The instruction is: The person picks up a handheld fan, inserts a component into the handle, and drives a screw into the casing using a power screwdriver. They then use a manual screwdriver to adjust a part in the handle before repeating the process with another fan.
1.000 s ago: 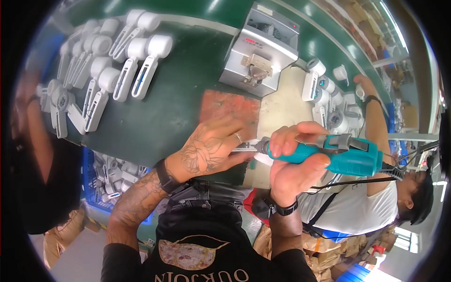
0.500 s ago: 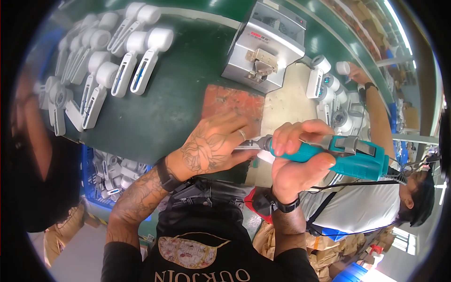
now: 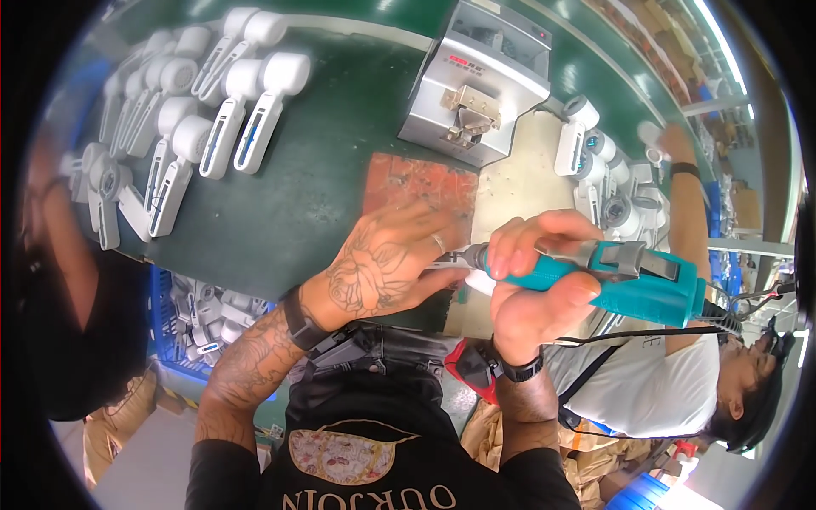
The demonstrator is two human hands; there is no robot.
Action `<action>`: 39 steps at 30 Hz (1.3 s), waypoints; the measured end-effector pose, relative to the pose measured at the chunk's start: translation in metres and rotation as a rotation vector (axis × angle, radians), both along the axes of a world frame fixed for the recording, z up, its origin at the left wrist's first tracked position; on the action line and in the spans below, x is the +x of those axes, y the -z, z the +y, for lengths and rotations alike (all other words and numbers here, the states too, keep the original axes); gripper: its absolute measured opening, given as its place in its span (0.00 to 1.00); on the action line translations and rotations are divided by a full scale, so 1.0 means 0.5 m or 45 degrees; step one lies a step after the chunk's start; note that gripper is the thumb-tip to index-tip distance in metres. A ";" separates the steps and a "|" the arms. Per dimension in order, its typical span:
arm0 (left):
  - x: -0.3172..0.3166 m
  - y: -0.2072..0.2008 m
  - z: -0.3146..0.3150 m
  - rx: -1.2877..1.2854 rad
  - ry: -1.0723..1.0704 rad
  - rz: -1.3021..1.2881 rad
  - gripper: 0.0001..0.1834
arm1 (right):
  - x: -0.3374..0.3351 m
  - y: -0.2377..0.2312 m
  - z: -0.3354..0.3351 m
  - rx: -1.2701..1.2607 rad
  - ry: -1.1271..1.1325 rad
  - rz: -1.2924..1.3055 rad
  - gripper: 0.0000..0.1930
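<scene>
My right hand [image 3: 531, 293] is wrapped round a teal electric screwdriver [image 3: 650, 285] with a metal lever, held almost level. Its tip points left and meets a white handheld device [image 3: 481, 282], mostly covered by my fingers. That device is gripped in my left hand [image 3: 382, 263], whose fingers curl over it above a worn red mat [image 3: 416, 183]. The exact spot where the bit touches is too small to make out.
A silver screw feeder [image 3: 476, 76] stands beyond my hands. White round-headed devices [image 3: 263, 119] lie in rows at left, with more [image 3: 595, 161] at right. A blue crate [image 3: 161, 314] holds further white parts. Co-workers sit either side; one's arm [image 3: 688, 204] reaches over the table.
My hands and the screwdriver stay almost where they were. At right, the co-worker's hand has shifted slightly nearer with a white piece, and that person's head has moved lower in view.
</scene>
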State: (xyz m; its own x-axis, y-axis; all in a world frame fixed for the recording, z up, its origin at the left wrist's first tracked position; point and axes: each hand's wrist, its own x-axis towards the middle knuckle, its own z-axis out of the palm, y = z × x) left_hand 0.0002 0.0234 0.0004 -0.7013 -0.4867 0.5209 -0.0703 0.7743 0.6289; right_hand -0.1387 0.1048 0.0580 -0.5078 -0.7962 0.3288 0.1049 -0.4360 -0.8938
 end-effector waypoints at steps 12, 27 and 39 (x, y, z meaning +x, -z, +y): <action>0.004 0.012 -0.006 0.023 0.084 0.033 0.19 | -0.009 0.008 -0.007 -0.061 -0.076 -0.028 0.39; 0.002 -0.001 -0.012 0.206 0.172 0.041 0.17 | -0.013 0.002 -0.008 0.097 -0.061 0.150 0.42; 0.001 -0.007 -0.007 0.185 0.038 -0.106 0.18 | -0.003 -0.024 -0.009 0.091 -0.019 0.179 0.35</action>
State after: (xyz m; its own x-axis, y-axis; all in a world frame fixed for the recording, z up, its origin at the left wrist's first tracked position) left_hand 0.0009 0.0199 0.0040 -0.7540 -0.5312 0.3863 -0.1051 0.6781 0.7274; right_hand -0.1402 0.1003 0.0699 -0.4487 -0.8272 0.3382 -0.0176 -0.3702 -0.9288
